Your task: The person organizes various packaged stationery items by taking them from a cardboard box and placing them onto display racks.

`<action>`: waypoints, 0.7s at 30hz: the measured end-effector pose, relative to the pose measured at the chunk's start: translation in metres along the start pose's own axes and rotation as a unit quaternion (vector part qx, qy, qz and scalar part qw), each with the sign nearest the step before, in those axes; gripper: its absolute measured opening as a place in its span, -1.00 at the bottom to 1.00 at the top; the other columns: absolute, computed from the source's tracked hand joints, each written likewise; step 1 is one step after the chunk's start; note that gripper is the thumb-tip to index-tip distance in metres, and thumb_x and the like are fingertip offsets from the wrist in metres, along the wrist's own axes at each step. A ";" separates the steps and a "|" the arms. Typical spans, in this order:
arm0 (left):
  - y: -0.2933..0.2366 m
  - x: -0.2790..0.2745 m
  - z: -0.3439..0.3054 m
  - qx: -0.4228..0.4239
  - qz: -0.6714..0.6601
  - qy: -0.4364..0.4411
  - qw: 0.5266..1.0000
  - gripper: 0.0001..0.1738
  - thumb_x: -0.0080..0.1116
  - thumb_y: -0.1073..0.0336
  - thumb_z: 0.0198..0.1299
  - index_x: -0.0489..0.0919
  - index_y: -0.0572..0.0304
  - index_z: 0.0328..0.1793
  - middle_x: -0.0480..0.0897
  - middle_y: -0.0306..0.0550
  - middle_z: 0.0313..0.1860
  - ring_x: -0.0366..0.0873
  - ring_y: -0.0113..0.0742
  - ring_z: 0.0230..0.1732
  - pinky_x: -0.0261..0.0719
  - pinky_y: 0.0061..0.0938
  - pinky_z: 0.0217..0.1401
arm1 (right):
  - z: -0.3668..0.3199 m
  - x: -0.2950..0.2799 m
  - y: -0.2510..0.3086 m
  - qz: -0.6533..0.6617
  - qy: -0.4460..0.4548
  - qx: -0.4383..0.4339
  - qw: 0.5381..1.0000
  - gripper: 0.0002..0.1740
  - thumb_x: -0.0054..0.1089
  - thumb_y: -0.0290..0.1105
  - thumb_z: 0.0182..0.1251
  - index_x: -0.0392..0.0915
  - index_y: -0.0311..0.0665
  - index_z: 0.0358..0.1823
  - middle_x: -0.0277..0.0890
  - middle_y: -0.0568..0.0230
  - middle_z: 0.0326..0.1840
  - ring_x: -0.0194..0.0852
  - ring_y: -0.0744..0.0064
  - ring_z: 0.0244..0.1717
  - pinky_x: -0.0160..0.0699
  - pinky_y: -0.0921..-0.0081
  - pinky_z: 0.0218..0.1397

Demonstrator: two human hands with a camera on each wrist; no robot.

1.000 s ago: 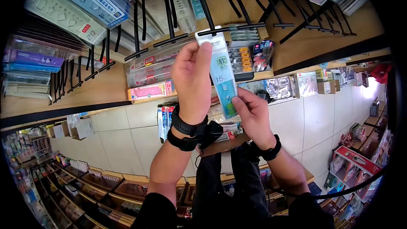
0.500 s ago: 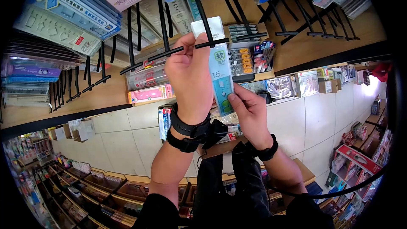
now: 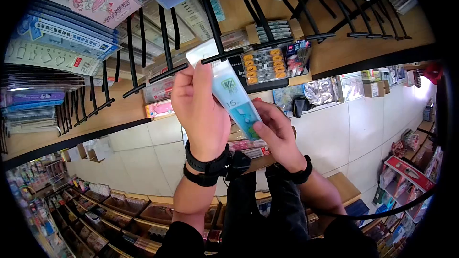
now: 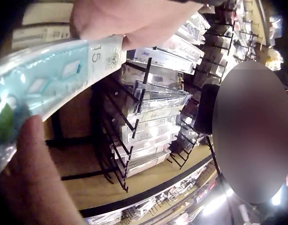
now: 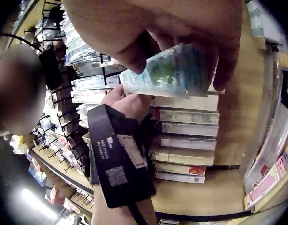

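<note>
A stack of slim clear-sleeved packs of 15 cm soft rulers (image 3: 231,96), white above and turquoise below, slants between both hands in the head view. My left hand (image 3: 201,107) pinches the white upper end, thumb on its face. My right hand (image 3: 277,134) holds the turquoise lower end between thumb and fingers. The tip of a black display hook (image 3: 215,59) crosses in front of the upper end. In the right wrist view, layered pack edges (image 5: 181,75) show beneath my right hand, and the left hand (image 5: 132,107) grips the far end.
More black hooks (image 3: 313,36) jut out on both sides. Hanging packs of rulers and stationery (image 3: 103,0) crowd the upper left. A wooden shelf (image 3: 330,59) holds a box of yellow-and-black items (image 3: 264,66). Below lie a tiled floor (image 3: 320,134) and low compartment shelves (image 3: 119,205).
Both hands and the ruler packs have shifted left and slightly down in the head view. The packs slant more, and the right fingers have spread further behind the lower end.
</note>
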State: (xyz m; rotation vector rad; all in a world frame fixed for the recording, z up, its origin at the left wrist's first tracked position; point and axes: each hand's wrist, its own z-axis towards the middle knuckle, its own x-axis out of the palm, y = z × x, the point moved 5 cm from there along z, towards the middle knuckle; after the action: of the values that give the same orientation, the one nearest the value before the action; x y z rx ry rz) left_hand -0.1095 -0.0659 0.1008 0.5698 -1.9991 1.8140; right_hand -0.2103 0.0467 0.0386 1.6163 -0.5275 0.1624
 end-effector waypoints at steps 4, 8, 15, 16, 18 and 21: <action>0.005 -0.002 -0.015 -0.038 -0.037 0.040 0.998 -0.90 -0.03 0.34 0.30 0.42 0.21 -0.17 0.57 -0.10 -0.23 0.55 -0.35 -0.24 0.55 -0.45 -0.18 | -0.021 -0.009 -0.023 0.107 0.024 0.090 0.990 -0.59 -0.05 -0.47 0.37 0.22 -0.40 0.22 0.43 0.19 0.02 0.43 0.48 -0.06 0.40 0.56 0.04; 0.014 -0.005 -0.023 -0.094 -0.017 0.086 0.992 -0.62 -0.12 0.27 0.30 0.30 0.22 0.20 0.50 0.19 0.06 0.55 0.00 0.01 0.57 -0.17 0.04 | -0.040 -0.008 -0.028 0.203 0.066 0.188 0.959 -0.69 -0.07 -0.44 0.38 0.30 -0.37 0.11 0.49 0.20 -0.18 0.27 0.59 -0.45 0.29 0.68 -0.37; 0.020 -0.004 -0.025 -0.058 0.043 0.165 0.984 -0.53 -0.09 0.25 0.30 0.16 -0.03 0.32 0.39 0.36 0.17 0.62 -0.05 -0.25 0.67 -0.31 -0.26 | -0.056 -0.007 -0.017 0.264 0.097 0.192 0.940 -0.73 -0.02 -0.45 0.36 0.32 -0.40 0.03 0.51 0.11 -0.25 0.24 0.61 -0.53 0.19 0.67 -0.51; 0.021 -0.004 -0.027 -0.058 0.044 0.164 0.984 -0.53 -0.09 0.25 0.30 0.16 -0.03 0.32 0.39 0.36 0.17 0.62 -0.05 -0.25 0.67 -0.31 -0.26 | -0.056 -0.007 -0.015 0.248 0.096 0.202 0.943 -0.73 0.00 -0.45 0.36 0.32 -0.39 0.04 0.51 0.11 -0.26 0.24 0.62 -0.55 0.17 0.69 -0.54; 0.019 -0.005 -0.028 -0.027 0.064 0.159 0.985 -0.57 -0.09 0.27 0.31 0.17 -0.02 0.28 0.43 0.30 0.11 0.62 -0.16 -0.32 0.66 -0.39 -0.34 | -0.057 -0.005 -0.013 0.231 0.097 0.212 0.944 -0.72 0.01 -0.44 0.36 0.32 -0.38 0.04 0.51 0.12 -0.26 0.25 0.63 -0.58 0.16 0.71 -0.58; 0.021 -0.003 -0.030 -0.019 0.071 0.123 0.990 -0.61 -0.10 0.27 0.33 0.18 -0.01 0.26 0.47 0.26 0.04 0.60 -0.23 -0.39 0.64 -0.45 -0.41 | -0.061 -0.006 -0.018 0.195 0.040 0.238 0.951 -0.72 0.03 -0.44 0.35 0.33 -0.37 0.04 0.50 0.19 -0.30 0.23 0.69 -0.63 0.11 0.77 -0.64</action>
State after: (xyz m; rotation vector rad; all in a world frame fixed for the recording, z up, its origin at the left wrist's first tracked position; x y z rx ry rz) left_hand -0.1173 -0.0344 0.0844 0.1845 -1.9433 1.8226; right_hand -0.1955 0.1073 0.0278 1.9436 -0.7847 0.6924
